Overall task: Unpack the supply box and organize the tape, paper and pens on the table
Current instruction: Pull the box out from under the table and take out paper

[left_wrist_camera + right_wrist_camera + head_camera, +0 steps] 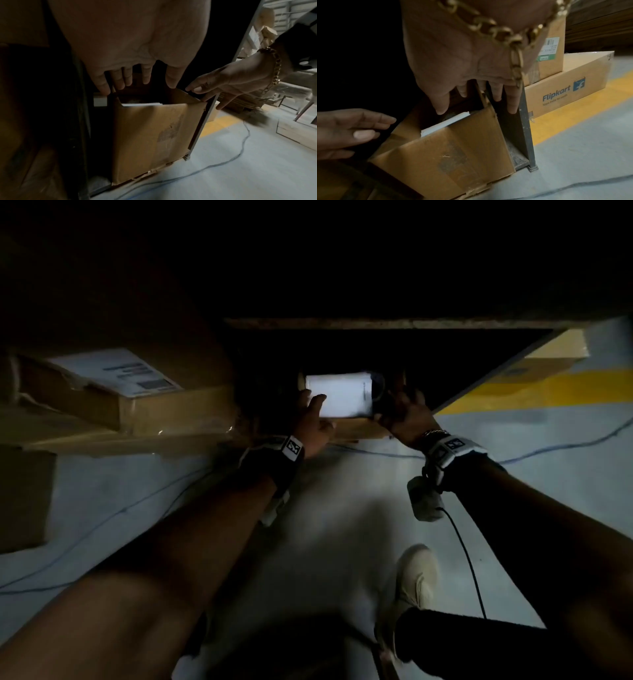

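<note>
An open brown cardboard box (356,428) (154,135) (453,155) stands on the floor under a dark table, against a metal leg. A white stack of paper (339,398) (142,104) (445,124) lies inside it; no tape or pens can be made out in the dim interior. My left hand (313,419) (130,81) (359,132) reaches to the box's left rim with straight fingers, one fingertip over the paper. My right hand (404,412) (214,86) (476,97) straddles the right wall, thumb inside and fingers outside, fairly straight.
The table edge (376,323) overhangs the box. A grey metal leg (525,135) stands at its right. A Flipkart carton (565,88) with a smaller box (551,54) on it lies further right. A labelled carton (120,392) sits left. A blue cable (548,446) crosses the floor.
</note>
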